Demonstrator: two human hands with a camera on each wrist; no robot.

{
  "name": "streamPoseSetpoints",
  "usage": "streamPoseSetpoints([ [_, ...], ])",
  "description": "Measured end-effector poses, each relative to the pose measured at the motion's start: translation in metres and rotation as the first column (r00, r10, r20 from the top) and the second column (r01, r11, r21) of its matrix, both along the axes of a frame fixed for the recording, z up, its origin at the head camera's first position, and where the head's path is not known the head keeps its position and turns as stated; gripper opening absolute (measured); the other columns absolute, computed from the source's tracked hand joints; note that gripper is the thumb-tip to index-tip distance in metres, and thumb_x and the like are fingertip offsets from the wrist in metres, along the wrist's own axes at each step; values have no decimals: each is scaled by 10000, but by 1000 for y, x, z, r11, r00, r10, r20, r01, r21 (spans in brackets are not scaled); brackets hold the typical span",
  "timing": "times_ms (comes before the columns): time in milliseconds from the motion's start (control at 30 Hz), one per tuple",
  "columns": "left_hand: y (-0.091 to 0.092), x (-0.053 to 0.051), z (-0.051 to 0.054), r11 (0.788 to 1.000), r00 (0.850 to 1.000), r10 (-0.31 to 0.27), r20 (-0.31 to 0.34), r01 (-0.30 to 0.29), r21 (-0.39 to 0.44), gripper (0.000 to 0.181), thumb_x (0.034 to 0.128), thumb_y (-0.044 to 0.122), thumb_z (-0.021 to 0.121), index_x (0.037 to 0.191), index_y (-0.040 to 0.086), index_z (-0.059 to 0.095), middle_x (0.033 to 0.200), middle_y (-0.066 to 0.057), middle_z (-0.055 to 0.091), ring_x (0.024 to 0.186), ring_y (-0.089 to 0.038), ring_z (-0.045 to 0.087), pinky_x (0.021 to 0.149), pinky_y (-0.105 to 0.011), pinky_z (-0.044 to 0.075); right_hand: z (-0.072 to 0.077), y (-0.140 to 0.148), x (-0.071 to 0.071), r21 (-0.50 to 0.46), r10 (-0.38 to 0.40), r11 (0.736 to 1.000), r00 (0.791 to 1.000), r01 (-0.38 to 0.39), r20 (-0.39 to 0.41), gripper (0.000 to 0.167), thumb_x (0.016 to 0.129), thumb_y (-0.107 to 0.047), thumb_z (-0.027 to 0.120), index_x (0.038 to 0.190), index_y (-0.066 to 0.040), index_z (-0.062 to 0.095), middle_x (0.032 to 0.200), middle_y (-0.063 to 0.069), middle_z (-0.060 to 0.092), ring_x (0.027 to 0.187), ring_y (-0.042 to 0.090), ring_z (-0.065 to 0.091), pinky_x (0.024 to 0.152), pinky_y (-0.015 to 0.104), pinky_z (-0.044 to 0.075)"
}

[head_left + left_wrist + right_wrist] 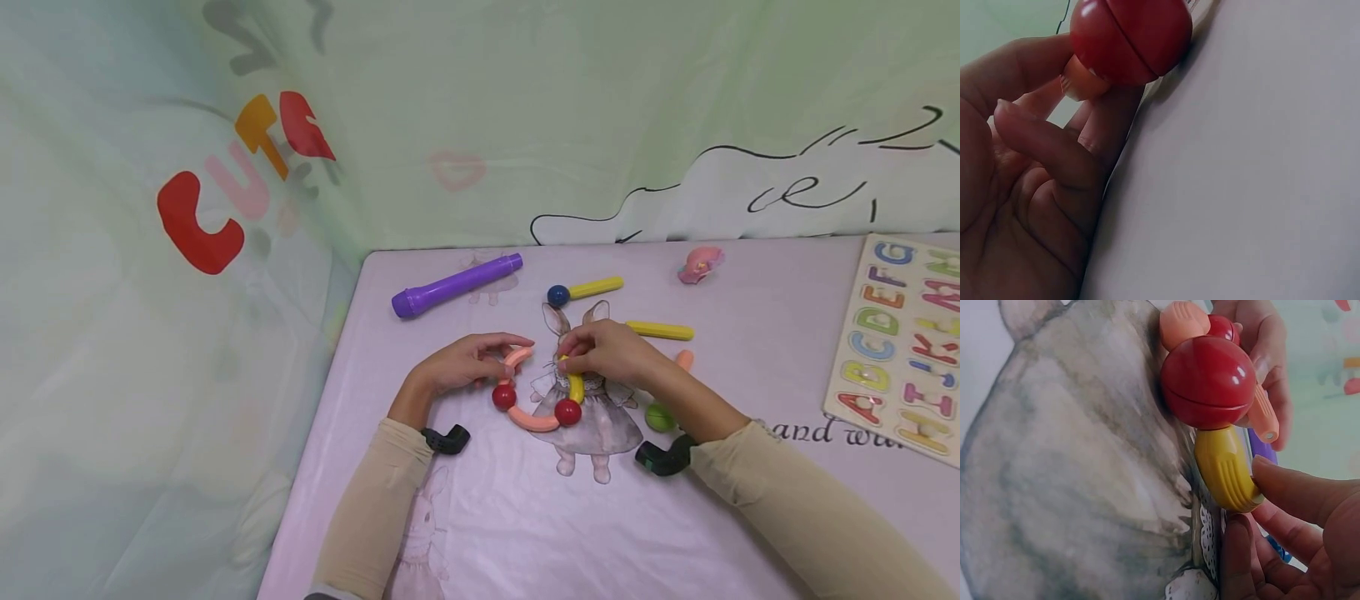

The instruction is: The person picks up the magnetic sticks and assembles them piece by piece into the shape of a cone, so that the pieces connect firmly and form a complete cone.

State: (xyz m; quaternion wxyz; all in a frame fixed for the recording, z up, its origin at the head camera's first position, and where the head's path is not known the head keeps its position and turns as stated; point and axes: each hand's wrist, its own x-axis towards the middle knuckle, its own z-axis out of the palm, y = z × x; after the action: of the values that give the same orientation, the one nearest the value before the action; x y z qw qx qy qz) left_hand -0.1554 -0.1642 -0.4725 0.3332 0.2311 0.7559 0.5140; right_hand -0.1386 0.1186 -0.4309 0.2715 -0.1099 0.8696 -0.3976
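An open ring of curved magnetic sticks and balls lies between my hands. My left hand (465, 362) holds the upper orange curved stick (517, 357), beside the left red ball (504, 397). That ball joins it to a lower orange curved stick (534, 419). The right red ball (1209, 381) links this stick to a yellow curved stick (1225, 469). Thumb and fingers of my right hand (603, 354) pinch the yellow stick near its free end. In the left wrist view, a red ball (1132, 40) hides much of the orange piece behind it.
Behind the hands lie a purple tube (457, 286), a dark blue ball (558, 295) with a yellow straight stick (596, 288), and another yellow stick (663, 331). A green ball (660, 417) sits under my right forearm. Further right are a pink toy (701, 264) and a letter board (896, 342).
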Motion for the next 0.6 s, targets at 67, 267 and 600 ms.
streamPoseSetpoints([
  [67,0,0,0,1000,1000,3,20,-3,7,509,951,177,664,1441,276,571,1070,-46,705,714,-143,547,547,-239,376,0,0,0,1,4,1000,1000,-4,3,237,913,-288,774,1086,-128,744,935,51,654,856,210,552,756,313,446],
  [267,0,0,0,1000,999,17,46,-17,7,494,963,159,650,1441,254,569,1085,-76,745,739,-136,570,569,-230,393,-1,0,-1,5,14,1000,1000,-14,7,234,912,-285,775,1088,-133,752,907,50,641,852,212,545,746,315,437],
  [600,0,1,1,998,995,7,97,-14,68,511,986,122,643,1479,203,537,1282,-79,681,992,-124,705,649,-222,453,-1,0,-2,30,24,999,1000,-23,-11,252,904,-293,783,1111,-151,764,910,49,639,860,214,538,734,318,426],
])
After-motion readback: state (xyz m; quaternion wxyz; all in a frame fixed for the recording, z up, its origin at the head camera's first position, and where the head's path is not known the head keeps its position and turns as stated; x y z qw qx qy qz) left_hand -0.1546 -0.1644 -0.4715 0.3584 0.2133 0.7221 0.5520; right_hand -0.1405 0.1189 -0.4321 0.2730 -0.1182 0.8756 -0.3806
